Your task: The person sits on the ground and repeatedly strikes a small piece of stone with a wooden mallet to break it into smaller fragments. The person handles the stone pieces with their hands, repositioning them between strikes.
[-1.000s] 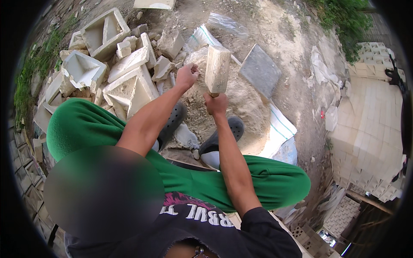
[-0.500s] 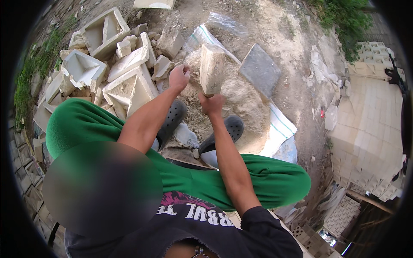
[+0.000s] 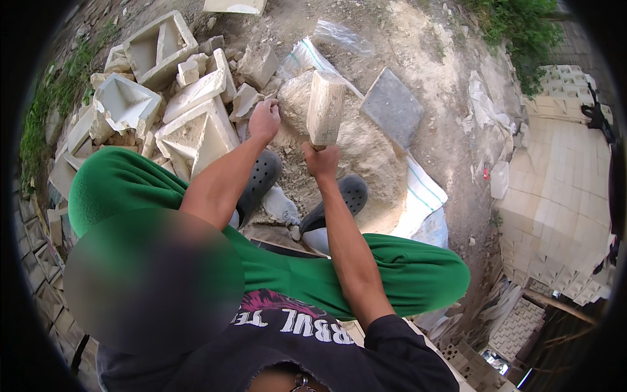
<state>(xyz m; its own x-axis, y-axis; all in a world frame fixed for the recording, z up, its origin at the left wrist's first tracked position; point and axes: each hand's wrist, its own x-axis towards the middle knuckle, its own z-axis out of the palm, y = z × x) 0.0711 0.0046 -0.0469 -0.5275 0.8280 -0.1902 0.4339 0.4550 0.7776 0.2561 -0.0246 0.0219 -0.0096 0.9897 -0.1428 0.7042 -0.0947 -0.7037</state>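
Observation:
My right hand (image 3: 321, 161) is wrapped round the short handle of a block-headed wooden mallet (image 3: 326, 108). The pale, dusty mallet head points away from me, raised over a heap of crushed cream-coloured material (image 3: 372, 166). To its left, my left hand (image 3: 264, 121) is closed with its fingers curled. Whatever it may pinch is too small or hidden to make out. That hand is beside a broken chunk (image 3: 245, 102) at the right edge of a rubble pile.
Broken plaster-like box moulds (image 3: 159, 51) are piled at the left. A grey square slab (image 3: 394, 106) lies right of the heap, on a white woven sack (image 3: 423, 196). Clear plastic (image 3: 344, 36) lies beyond. Pale stacked blocks (image 3: 555, 202) stand far right. My grey clogs (image 3: 353, 195) flank the heap's near edge.
My left hand has shifted slightly left and nearer, away from the mallet. The mallet head has moved a little to the right and nearer, still in my right hand.

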